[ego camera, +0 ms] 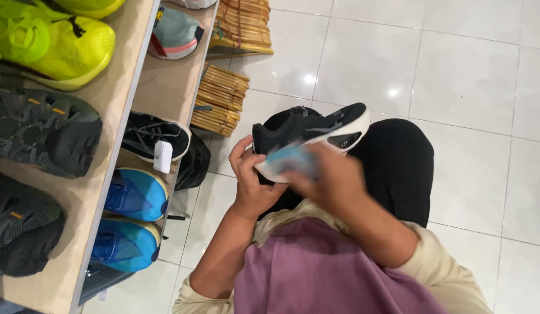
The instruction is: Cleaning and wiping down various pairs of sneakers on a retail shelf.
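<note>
The black sneaker [307, 131], toe lower left, heel upper right, sits clenched in the left grip [252, 180]; the right grip [331, 177] presses a blurred blue cloth [290, 160].

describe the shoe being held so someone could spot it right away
Right of the wooden shelves, over the white tiled floor, the left hand holds one black sneaker. Unlike the shelved shoes, it has a thick white sole.

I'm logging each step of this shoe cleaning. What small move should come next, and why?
Probably another short wipe along the white sole: the left hand holds the black shoe up, and the right hand presses a blurred light-blue cloth against its edge.
</note>
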